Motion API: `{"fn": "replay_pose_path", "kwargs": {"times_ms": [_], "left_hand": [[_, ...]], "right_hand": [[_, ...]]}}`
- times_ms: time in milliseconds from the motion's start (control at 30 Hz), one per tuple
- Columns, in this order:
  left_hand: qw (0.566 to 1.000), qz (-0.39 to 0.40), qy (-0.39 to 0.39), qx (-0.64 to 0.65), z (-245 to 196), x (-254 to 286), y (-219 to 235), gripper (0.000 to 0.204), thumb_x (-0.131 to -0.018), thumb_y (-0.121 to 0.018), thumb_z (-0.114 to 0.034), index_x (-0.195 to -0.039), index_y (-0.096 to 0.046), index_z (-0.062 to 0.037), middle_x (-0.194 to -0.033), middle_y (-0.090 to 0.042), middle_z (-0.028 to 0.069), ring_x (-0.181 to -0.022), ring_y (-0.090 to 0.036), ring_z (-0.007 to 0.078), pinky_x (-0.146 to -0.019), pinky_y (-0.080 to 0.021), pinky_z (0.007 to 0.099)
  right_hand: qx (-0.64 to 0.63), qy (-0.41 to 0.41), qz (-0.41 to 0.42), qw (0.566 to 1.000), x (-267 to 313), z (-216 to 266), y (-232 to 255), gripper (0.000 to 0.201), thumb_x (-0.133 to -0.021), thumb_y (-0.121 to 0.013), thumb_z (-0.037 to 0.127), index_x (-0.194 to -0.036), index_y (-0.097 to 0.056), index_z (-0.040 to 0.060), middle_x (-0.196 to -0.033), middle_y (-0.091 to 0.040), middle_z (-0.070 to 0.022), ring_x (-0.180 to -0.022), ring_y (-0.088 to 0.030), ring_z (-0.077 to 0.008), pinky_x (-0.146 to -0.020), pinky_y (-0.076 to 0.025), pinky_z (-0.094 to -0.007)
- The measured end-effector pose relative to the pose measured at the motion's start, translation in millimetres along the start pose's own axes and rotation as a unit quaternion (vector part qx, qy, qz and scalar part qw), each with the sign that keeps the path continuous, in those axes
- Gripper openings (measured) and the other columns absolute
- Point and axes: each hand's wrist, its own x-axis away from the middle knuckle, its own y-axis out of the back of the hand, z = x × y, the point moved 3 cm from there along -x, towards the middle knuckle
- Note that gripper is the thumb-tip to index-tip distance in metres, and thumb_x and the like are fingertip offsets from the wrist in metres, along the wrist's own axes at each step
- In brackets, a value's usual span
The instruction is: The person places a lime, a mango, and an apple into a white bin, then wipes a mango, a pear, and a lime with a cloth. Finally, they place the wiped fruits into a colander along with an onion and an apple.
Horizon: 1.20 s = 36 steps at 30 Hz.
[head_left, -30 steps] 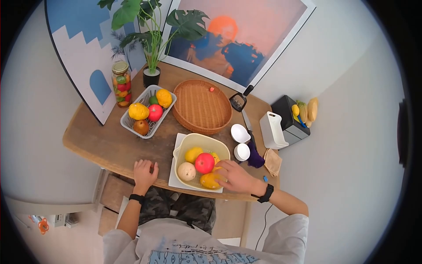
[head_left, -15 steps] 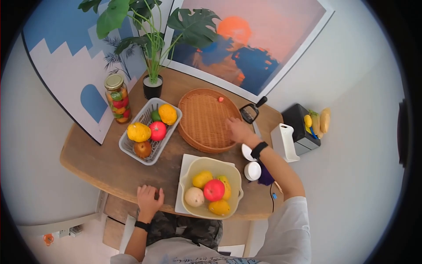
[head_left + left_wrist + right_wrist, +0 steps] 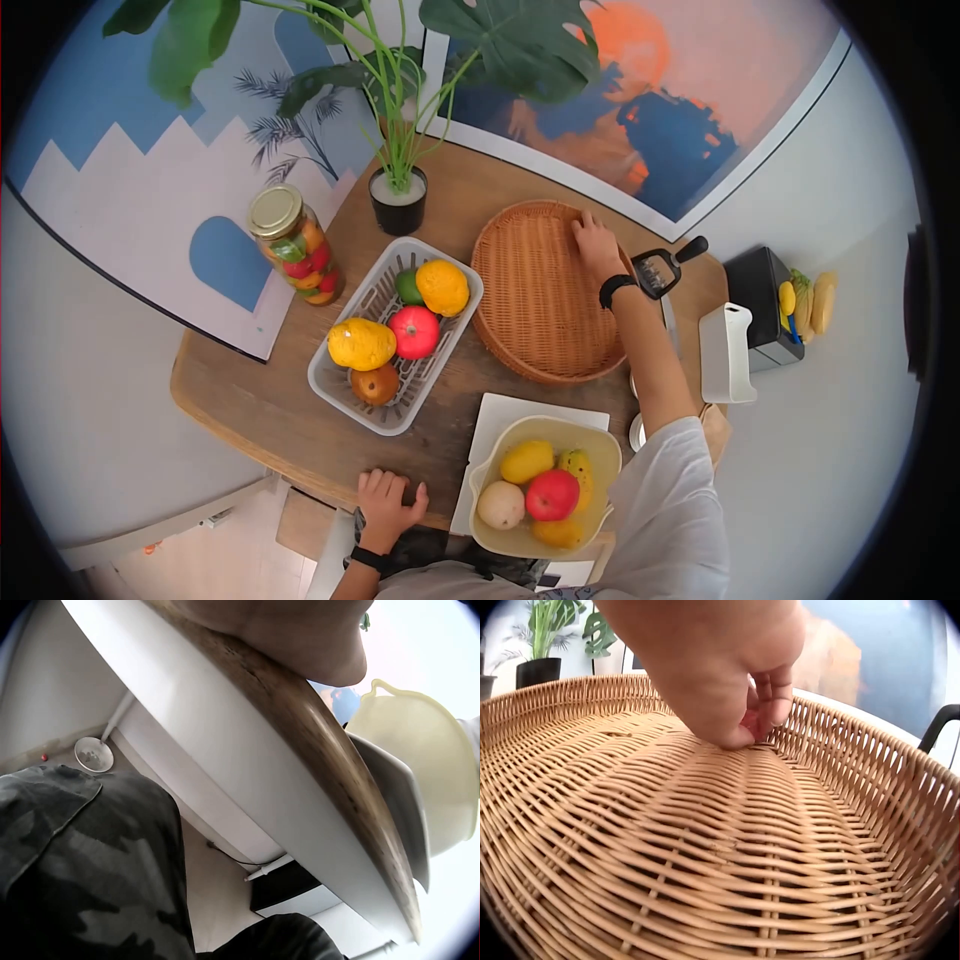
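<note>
My right hand (image 3: 598,249) reaches into the round wicker tray (image 3: 545,300) near its back edge. In the right wrist view the fingers and thumb of that hand (image 3: 731,675) pinch a small red thing (image 3: 751,722) against the woven floor; the fingers partly cover it. At the front table edge my left hand (image 3: 388,508) rests with loosely bent fingers and holds nothing. To its right a cream bowl (image 3: 487,540) with a red fruit (image 3: 552,495), several yellow fruits and a pale round one stands on a white board (image 3: 500,412).
A grey basket (image 3: 395,420) of fruit stands left of the tray, with a filled jar (image 3: 297,245) and a potted plant (image 3: 399,200) behind. Right of the tray are a black-handled grater (image 3: 657,272), a white container (image 3: 727,355) and a black box (image 3: 765,300).
My right hand has moved from the cream bowl across to the back of the wicker tray and taken hold of the small red thing. The head view has shifted; the left hand stays at the edge.
</note>
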Motion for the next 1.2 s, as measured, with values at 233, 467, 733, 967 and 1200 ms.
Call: {"fn": "replay_pose_path", "kwargs": {"times_ms": [233,467,733,967,1200], "left_hand": [[1.0,-0.004,-0.001,0.003,-1,-1,-2,0.022,-0.078,-0.078,-0.02,-0.075,-0.058,-0.0105,-0.074,-0.056,0.0065,-0.074,-0.054,0.0298,-0.07,-0.039,0.0432],[0.998,-0.059,-0.022,0.021,-6,-6,1,0.026,-0.083,-0.077,-0.015,-0.072,-0.054,-0.0115,-0.067,-0.048,0.0044,-0.065,-0.049,0.0266,-0.067,-0.036,0.0416],[0.996,-0.074,-0.034,0.035,-8,-5,-1,0.025,-0.091,-0.074,-0.013,-0.072,-0.057,-0.0091,-0.067,-0.051,0.0049,-0.064,-0.049,0.0264,-0.067,-0.037,0.0408],[0.982,-0.076,0.043,0.168,-28,-9,1,0.019,-0.101,-0.065,-0.017,-0.088,-0.065,-0.0034,-0.074,-0.059,0.0084,-0.07,-0.057,0.0259,-0.068,-0.044,0.0402],[0.942,0.077,0.103,0.31,-62,-46,-11,0.027,-0.107,-0.06,-0.023,-0.096,-0.066,0.0008,-0.073,-0.061,0.0064,-0.07,-0.058,0.0142,-0.065,-0.047,0.0317]], "right_hand": [[-0.167,-0.02,-0.062,0.984,36,-1,31,0.023,-0.097,-0.067,0.023,-0.109,-0.064,0.0035,-0.106,-0.067,-0.0177,-0.097,-0.07,-0.0369,-0.081,-0.059,-0.047],[-0.395,0.111,-0.039,0.911,169,64,179,0.021,-0.094,-0.071,0.022,-0.105,-0.068,0.0042,-0.095,-0.068,-0.0167,-0.089,-0.068,-0.0377,-0.076,-0.057,-0.0467],[-0.409,0.202,-0.097,0.885,313,100,276,0.044,-0.091,-0.072,0.017,-0.132,-0.062,0.0035,-0.123,-0.065,-0.0154,-0.113,-0.064,-0.0352,-0.096,-0.055,-0.0437],[-0.521,-0.13,-0.15,0.83,414,65,247,0.016,-0.094,-0.076,0.015,-0.092,-0.071,-0.0003,-0.084,-0.07,-0.0115,-0.078,-0.069,-0.026,-0.069,-0.054,-0.0364],[-0.535,-0.357,-0.223,0.733,488,87,179,0.022,-0.102,-0.069,0.022,-0.105,-0.071,-0.0004,-0.09,-0.07,-0.0135,-0.079,-0.068,-0.0221,-0.072,-0.054,-0.0343]]}}
